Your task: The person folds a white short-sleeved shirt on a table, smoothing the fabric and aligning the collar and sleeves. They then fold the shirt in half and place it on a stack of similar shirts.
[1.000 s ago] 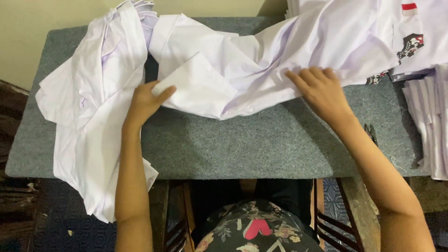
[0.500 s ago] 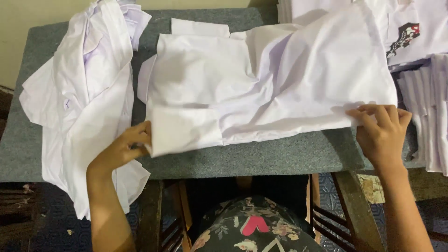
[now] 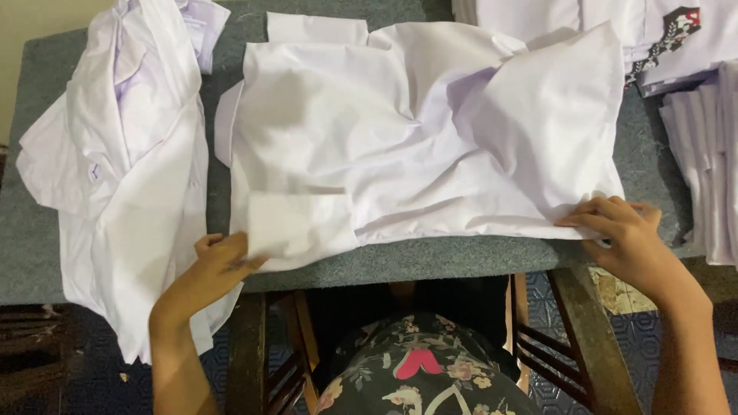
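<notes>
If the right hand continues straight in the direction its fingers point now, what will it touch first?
The right hand points left along the table's near edge, fingertips already on the hem of the white shirt. Going on, it would probably slide over more of that shirt, toward the folded sleeve by the left hand.

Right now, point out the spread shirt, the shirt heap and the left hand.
spread shirt (image 3: 430, 146), head view, middle of cloth
shirt heap (image 3: 131, 161), head view, centre fold
left hand (image 3: 219, 265), head view, back of hand
</notes>
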